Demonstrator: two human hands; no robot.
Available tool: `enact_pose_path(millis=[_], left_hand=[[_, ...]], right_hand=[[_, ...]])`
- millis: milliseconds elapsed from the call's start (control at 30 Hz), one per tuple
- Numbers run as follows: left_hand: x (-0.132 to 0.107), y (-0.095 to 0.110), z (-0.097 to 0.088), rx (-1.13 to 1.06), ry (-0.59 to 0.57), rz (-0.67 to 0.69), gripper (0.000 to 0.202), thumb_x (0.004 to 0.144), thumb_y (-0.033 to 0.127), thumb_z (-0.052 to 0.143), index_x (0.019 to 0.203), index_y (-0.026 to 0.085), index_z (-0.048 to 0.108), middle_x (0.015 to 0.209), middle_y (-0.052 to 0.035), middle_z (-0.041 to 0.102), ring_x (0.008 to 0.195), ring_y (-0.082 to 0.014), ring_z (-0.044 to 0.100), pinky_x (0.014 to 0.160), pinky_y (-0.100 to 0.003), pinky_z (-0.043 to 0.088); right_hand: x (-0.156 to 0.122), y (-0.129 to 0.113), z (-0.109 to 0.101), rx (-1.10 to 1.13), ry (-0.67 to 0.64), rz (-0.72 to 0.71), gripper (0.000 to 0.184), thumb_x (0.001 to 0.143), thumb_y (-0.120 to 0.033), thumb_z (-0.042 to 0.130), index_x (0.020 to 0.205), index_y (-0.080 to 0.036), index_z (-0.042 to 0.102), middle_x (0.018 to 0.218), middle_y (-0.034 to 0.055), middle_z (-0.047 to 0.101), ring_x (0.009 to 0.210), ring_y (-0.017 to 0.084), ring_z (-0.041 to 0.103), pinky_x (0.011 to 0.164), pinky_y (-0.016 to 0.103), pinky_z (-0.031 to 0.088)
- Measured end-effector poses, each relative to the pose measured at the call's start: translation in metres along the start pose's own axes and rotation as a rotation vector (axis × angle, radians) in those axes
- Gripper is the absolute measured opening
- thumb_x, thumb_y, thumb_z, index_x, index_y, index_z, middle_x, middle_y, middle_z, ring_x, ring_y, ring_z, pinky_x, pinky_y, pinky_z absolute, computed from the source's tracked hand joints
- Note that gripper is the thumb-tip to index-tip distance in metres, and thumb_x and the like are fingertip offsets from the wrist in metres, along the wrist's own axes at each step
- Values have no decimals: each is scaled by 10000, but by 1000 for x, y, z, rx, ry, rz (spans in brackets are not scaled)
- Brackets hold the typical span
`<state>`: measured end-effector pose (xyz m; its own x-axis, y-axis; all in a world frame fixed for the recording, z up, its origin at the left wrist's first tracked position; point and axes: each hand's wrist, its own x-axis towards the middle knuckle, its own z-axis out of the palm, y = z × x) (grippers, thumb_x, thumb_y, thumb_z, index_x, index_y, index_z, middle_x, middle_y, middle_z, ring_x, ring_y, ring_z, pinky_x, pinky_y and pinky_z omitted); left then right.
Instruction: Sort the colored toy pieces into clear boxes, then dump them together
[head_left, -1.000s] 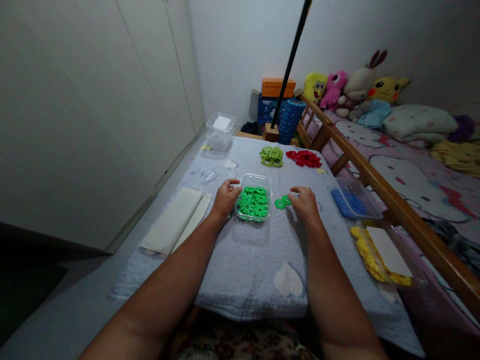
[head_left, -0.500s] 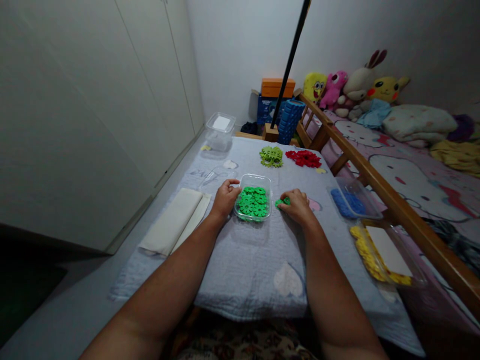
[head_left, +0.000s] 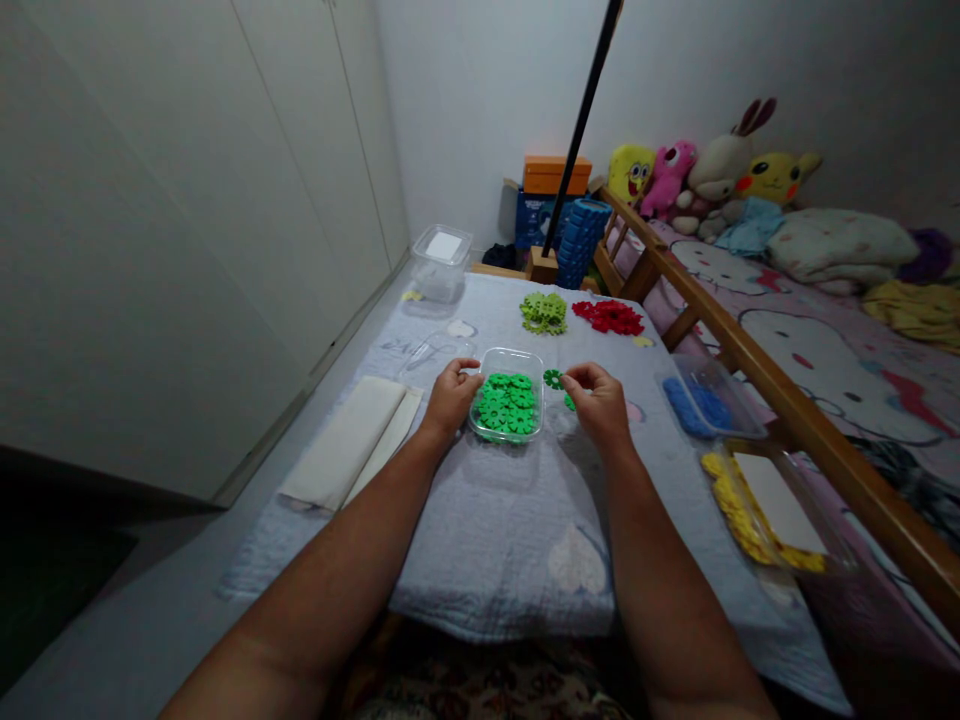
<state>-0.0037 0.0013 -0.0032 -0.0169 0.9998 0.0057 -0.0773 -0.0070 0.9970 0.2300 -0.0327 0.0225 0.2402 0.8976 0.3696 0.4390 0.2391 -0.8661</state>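
Note:
A clear plastic box (head_left: 508, 357) with several green snowflake-shaped plastic discs (head_left: 506, 405) in it stands in front of me on the cloth. My left hand (head_left: 451, 395) grips the box by its left wall, thumb and fingers at the rim. Right of the box, my right hand (head_left: 598, 400) pinches one green snowflake disc (head_left: 553, 379) between thumb and fingertips, held above the cloth. Another green piece (head_left: 570, 402) shows below the fingers, partly hidden by the hand.
Light green discs (head_left: 544, 313) and red discs (head_left: 609, 317) lie in piles at the back. Boxes with blue pieces (head_left: 697, 405) and yellow pieces (head_left: 739, 515) sit at right by the wooden bed rail (head_left: 720, 300). A folded beige cloth (head_left: 345, 440) lies left; a lidded clear box (head_left: 439, 265) stands back left.
My right hand has lifted one green disc from the cloth, raising it beside the box. My left hand stays at the box.

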Motion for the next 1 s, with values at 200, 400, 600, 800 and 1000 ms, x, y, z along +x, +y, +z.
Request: enact_pose_path(millis=[200,400,600,800,1000], left_hand=[[2,-1,1,-20,0,-12,396,673,386,691,1004,181,622,543,103,438,497,-109,386,500,-237,286],[1,-1,1,-27,-2,-10,391,678,379,695,1009,184,621,554,99,460,491,-105,395,500,-233,287],[0,1,1,-26,-4,-19,385,677,361,693,1012,186,619,554,97,465,494,-109,412,505,-233,305],[2,-1,1,-8,-6,-18,406,673,379,691,1023,185,622,554,97,461,495,-112,406,500,-236,299],[1,-1,0,-4,-7,-11,394,686,389,687,1016,184,625,552,101,438,489,-106,385,499,-236,282]], right_hand=[[-9,-18,9,-34,-24,-79,177,843,-411,660,809,-238,663,834,26,706,873,222,633,882,367,495],[-16,-16,19,-226,-162,-126,47,853,-264,685,810,-250,700,1223,75,716,1243,282,576,1131,460,387],[-22,-14,35,-243,-179,-86,49,855,-251,706,840,-263,751,1432,69,638,1380,308,470,1181,505,351],[-20,-12,39,-250,-151,-69,142,893,-258,657,941,-273,789,1470,75,614,1408,302,455,1204,512,335],[-12,-2,22,-274,-101,-53,199,898,-285,634,1033,-261,778,1459,96,610,1389,293,494,1189,485,358]])
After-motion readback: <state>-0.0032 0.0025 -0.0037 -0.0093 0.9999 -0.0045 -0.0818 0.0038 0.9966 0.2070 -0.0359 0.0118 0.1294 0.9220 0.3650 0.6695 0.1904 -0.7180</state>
